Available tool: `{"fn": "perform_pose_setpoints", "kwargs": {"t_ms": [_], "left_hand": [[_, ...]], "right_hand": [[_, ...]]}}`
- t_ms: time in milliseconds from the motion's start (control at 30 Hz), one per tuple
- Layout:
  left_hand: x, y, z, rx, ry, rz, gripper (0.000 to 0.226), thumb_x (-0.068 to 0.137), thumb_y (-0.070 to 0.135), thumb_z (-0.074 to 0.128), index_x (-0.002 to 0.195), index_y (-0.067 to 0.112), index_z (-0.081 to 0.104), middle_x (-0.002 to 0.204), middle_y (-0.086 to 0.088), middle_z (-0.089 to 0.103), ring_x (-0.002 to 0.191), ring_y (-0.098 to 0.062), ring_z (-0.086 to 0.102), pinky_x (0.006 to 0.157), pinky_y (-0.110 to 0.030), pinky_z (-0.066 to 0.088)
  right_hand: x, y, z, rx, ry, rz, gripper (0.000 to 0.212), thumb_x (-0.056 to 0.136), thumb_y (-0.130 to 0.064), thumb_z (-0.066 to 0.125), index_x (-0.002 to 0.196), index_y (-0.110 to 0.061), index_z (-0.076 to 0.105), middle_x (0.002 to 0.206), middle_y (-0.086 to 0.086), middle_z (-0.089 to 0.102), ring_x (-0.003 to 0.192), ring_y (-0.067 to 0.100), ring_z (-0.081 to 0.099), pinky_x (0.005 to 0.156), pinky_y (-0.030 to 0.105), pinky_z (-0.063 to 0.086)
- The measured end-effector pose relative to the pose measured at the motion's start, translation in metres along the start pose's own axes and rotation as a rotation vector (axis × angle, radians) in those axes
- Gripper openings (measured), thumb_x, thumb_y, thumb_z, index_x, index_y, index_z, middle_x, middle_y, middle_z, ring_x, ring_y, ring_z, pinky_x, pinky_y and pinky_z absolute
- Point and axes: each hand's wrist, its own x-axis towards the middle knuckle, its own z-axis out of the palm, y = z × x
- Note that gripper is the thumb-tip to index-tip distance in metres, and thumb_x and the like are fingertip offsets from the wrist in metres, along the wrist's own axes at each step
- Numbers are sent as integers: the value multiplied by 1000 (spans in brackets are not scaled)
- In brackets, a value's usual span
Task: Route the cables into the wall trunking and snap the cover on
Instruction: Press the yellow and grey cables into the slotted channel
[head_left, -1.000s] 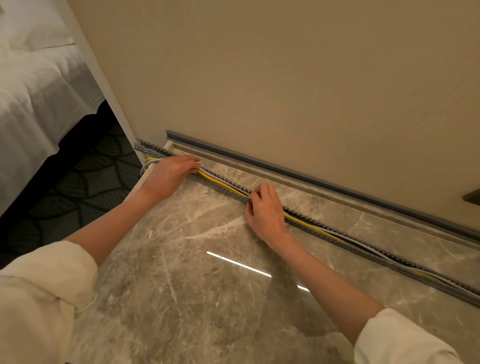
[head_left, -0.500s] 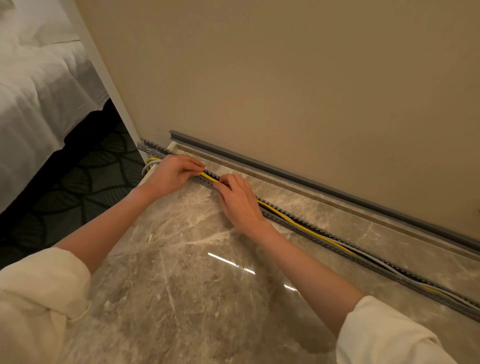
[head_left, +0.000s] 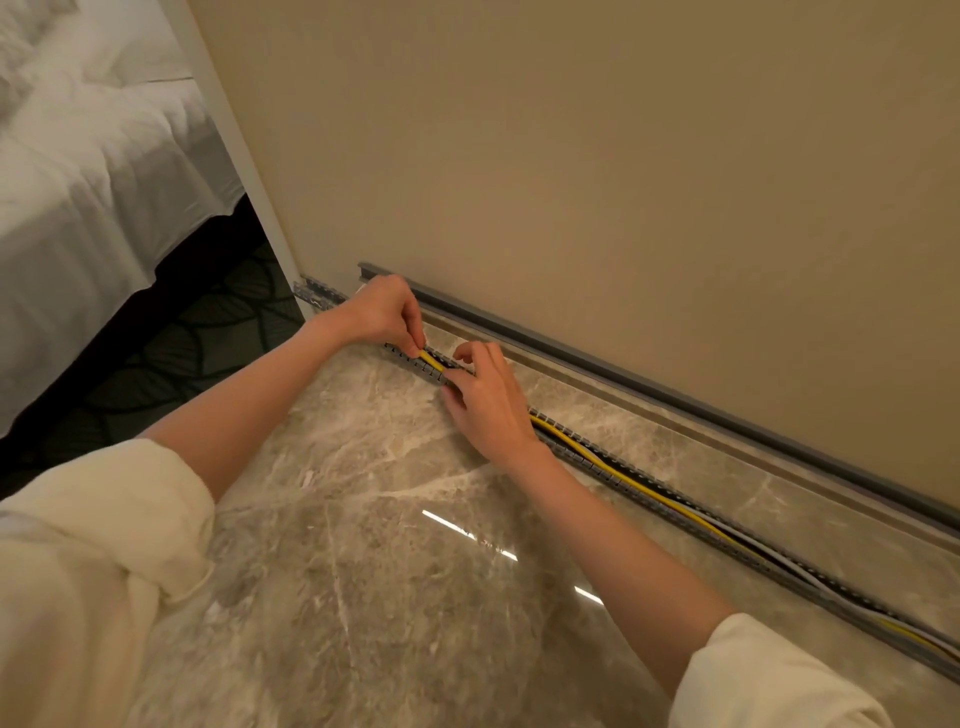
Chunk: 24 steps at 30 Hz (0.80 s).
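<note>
A grey slotted trunking (head_left: 618, 475) lies on the marble floor, running from the far left corner to the lower right. Yellow, black and white cables (head_left: 639, 486) rest inside it. My left hand (head_left: 384, 312) pinches the yellow cable (head_left: 431, 359) near the trunking's left end. My right hand (head_left: 485, 400) rests on the trunking just to the right, fingers pressing on the cables. A long grey cover (head_left: 649, 384) lies against the foot of the beige wall, behind the trunking.
The beige wall (head_left: 571, 156) stands right behind the trunking. A bed with white sheets (head_left: 78, 171) is at the left, over a dark patterned carpet (head_left: 171, 348). Glossy marble floor (head_left: 389, 571) spreads toward me.
My right hand has slid left along the trunking until it sits beside my left hand. My left hand has changed from lying flat to pinching the yellow cable.
</note>
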Motion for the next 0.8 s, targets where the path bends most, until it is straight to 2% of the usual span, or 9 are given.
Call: {"fn": "perform_pose_setpoints", "kwargs": {"t_ms": [100, 200, 267, 333, 433, 533, 633, 700, 800], "left_hand": [[1, -2, 3, 78, -9, 57, 12, 65, 7, 82, 75, 11, 76, 80, -6, 75, 68, -9, 63, 62, -13, 43], [-8, -11, 5, 103, 44, 149, 9, 72, 7, 77, 79, 12, 76, 86, -4, 75, 82, -16, 67, 76, -28, 51], [-21, -17, 8, 133, 107, 207, 10, 77, 9, 74, 85, 14, 76, 96, -5, 74, 95, -21, 66, 86, -34, 51], [-34, -25, 14, 233, 193, 277, 17, 80, 11, 72, 96, 14, 75, 112, -8, 69, 108, -26, 60, 92, -38, 47], [-47, -42, 20, 302, 333, 346, 35, 80, 10, 71, 115, 9, 66, 122, -15, 64, 114, -32, 57, 97, -46, 47], [-54, -58, 20, 335, 443, 247, 64, 80, 11, 71, 138, 10, 43, 132, -16, 56, 120, -34, 52, 103, -47, 42], [-57, -73, 15, 263, 537, 63, 81, 77, 16, 74, 143, 16, 28, 134, -17, 48, 121, -33, 47, 102, -47, 40], [-60, -82, 13, 195, 583, -39, 78, 77, 24, 74, 140, 18, 29, 129, -15, 50, 117, -32, 49, 98, -47, 44], [-65, -93, 15, 141, 610, -143, 55, 83, 35, 68, 127, 12, 45, 114, -13, 62, 103, -30, 58, 85, -46, 51]], "right_hand": [[-1, 5, 2, 64, -32, 46, 24, 86, -17, 65, 108, -8, 70, 115, 10, 60, 110, 25, 52, 91, 34, 46], [0, 7, 2, 136, -76, 72, 27, 88, -16, 63, 114, -9, 68, 111, 9, 62, 104, 25, 54, 92, 36, 46], [0, 6, 1, 154, -85, 78, 28, 89, -15, 62, 115, -9, 67, 108, 9, 62, 101, 26, 53, 90, 36, 45], [0, 5, 1, 159, -82, 85, 28, 89, -14, 62, 115, -10, 67, 105, 8, 62, 98, 26, 52, 86, 35, 45], [1, 4, 1, 166, -82, 98, 26, 89, -12, 62, 114, -10, 68, 102, 8, 60, 95, 25, 50, 83, 34, 43], [2, 3, 1, 183, -86, 113, 23, 89, -9, 61, 110, -9, 70, 97, 9, 59, 92, 25, 48, 82, 32, 41], [5, 4, -1, 194, -94, 113, 21, 88, -8, 62, 106, -8, 72, 94, 9, 58, 90, 26, 47, 81, 34, 43], [5, 6, -1, 191, -103, 112, 21, 87, -9, 63, 107, -9, 72, 94, 8, 58, 91, 25, 47, 80, 33, 43], [5, 8, -1, 189, -119, 111, 22, 88, -11, 63, 108, -10, 71, 95, 7, 59, 91, 24, 48, 79, 32, 42]]}}
